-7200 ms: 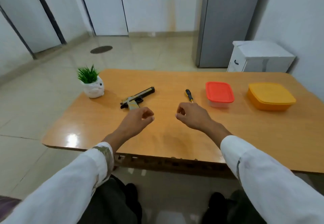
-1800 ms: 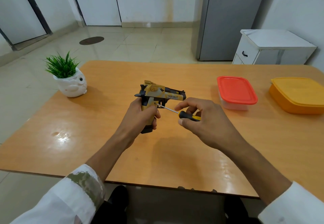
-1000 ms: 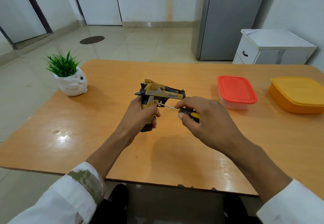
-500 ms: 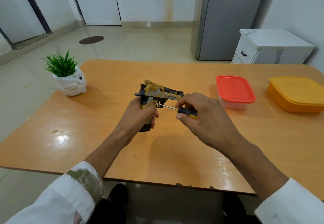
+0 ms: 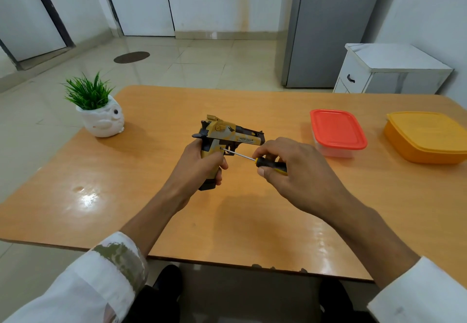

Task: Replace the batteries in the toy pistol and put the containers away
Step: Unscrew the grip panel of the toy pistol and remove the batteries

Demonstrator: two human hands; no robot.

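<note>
My left hand (image 5: 199, 168) grips the handle of the yellow and black toy pistol (image 5: 228, 134), holding it upright over the middle of the wooden table (image 5: 126, 191) with the barrel pointing right. My right hand (image 5: 290, 168) pinches the black and yellow handle of a small screwdriver (image 5: 267, 162); its thin metal tip touches the pistol's side just above the grip. A clear container with a red lid (image 5: 337, 132) and an orange container (image 5: 427, 137) stand shut at the right of the table.
A white owl-shaped pot with a green plant (image 5: 97, 110) stands at the table's left rear. Behind the table are a white cabinet (image 5: 386, 70) and a grey fridge (image 5: 326, 27). The near table edge is in front of my knees.
Since seven seconds ago I have picked up the pistol and the screwdriver from the table. Over the last second the screwdriver stays on the same spot; my right fingers shift slightly on its handle.
</note>
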